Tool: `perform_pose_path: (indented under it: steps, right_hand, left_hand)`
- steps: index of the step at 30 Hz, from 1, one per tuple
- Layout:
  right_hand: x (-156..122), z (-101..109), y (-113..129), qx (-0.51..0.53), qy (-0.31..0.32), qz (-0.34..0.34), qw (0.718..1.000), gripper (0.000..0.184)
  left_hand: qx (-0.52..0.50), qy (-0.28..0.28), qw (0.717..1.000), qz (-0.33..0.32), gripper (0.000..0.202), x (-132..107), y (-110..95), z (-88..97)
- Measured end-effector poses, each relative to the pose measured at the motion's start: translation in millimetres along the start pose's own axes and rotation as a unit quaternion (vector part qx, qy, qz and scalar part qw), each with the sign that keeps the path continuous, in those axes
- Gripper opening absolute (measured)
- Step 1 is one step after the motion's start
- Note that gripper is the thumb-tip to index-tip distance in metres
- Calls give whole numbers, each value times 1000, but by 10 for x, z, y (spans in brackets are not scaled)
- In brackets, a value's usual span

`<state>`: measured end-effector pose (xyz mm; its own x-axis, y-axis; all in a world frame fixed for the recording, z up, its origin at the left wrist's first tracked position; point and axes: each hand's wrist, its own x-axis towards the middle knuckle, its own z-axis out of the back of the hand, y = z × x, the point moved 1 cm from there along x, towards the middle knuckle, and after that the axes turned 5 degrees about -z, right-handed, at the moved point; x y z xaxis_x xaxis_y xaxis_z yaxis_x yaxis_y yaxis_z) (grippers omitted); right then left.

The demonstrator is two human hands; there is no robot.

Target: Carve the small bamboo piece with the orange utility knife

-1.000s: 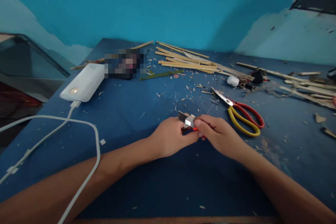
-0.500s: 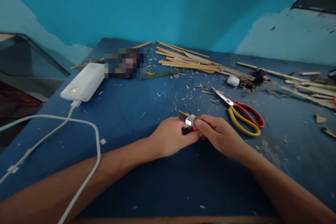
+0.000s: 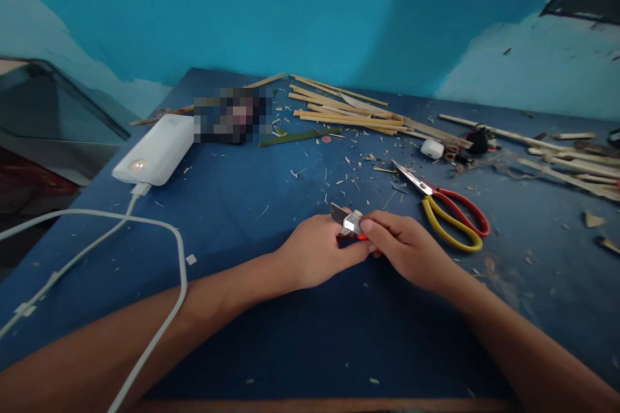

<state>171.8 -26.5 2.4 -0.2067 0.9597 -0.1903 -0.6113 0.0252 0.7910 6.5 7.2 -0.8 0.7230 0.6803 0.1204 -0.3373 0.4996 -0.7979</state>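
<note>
Both hands meet over the blue table (image 3: pixel 232 219) near its middle. My left hand (image 3: pixel 317 251) is closed round the red body of a small utility knife (image 3: pixel 347 222), whose short metal blade sticks out up and to the left. My right hand (image 3: pixel 407 248) is closed too, its thumb and fingers pinching the knife's metal head. Most of the knife's handle is hidden inside the two hands.
Scissors (image 3: pixel 443 206) with red and yellow handles lie just right of my hands. Several bamboo strips (image 3: pixel 346 113) and shavings cover the far side. A white power bank (image 3: pixel 155 150) with a white cable (image 3: pixel 145 222) sits at the left. Small items (image 3: pixel 431 148) lie beyond the scissors.
</note>
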Motion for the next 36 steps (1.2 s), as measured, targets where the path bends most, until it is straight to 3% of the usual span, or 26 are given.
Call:
perform_pose_path:
  steps: [36]
  right_hand:
    - [-10,0,8,6,8,-9,1000,36]
  left_hand:
    - [2,4,1000,-1,19,-3,-9,4]
